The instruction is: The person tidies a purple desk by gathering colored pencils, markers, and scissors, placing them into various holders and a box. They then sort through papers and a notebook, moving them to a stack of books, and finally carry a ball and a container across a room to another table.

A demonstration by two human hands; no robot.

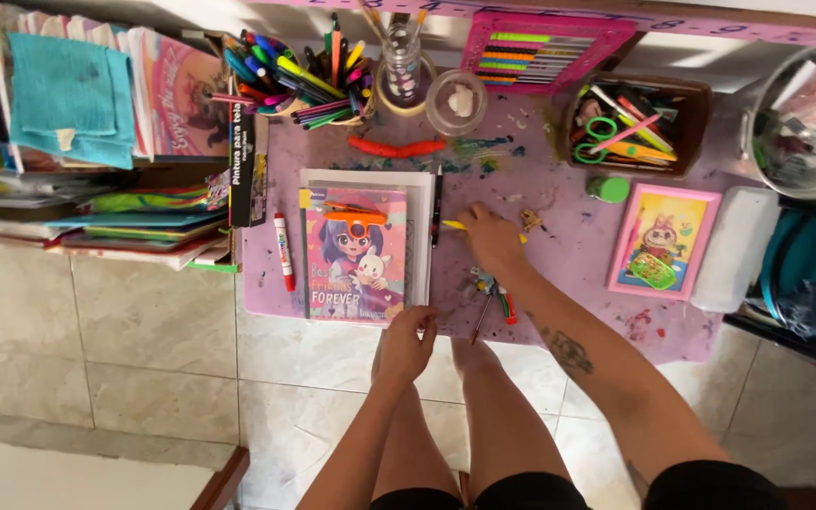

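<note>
Book (363,253) corner is pinched by left hand (406,342), pencil (456,226) gripped by right hand (491,238); loose pens (489,295) could be knocked off the near edge

One view only: the camera on my head looks steeply down from close above onto the purple table (559,255), my hands and knees.

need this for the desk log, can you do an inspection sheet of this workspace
surface: purple table, paint-stained
job's things: pink notebook on white sheets; yellow marker
clutter: red marker, orange scissors, marker cup, glass jar, framed picture, brown pen box
grippers: left hand grips notebook's near corner; right hand on yellow marker
cables: nothing seen
surroundings: bookshelf left, tiled floor
</note>
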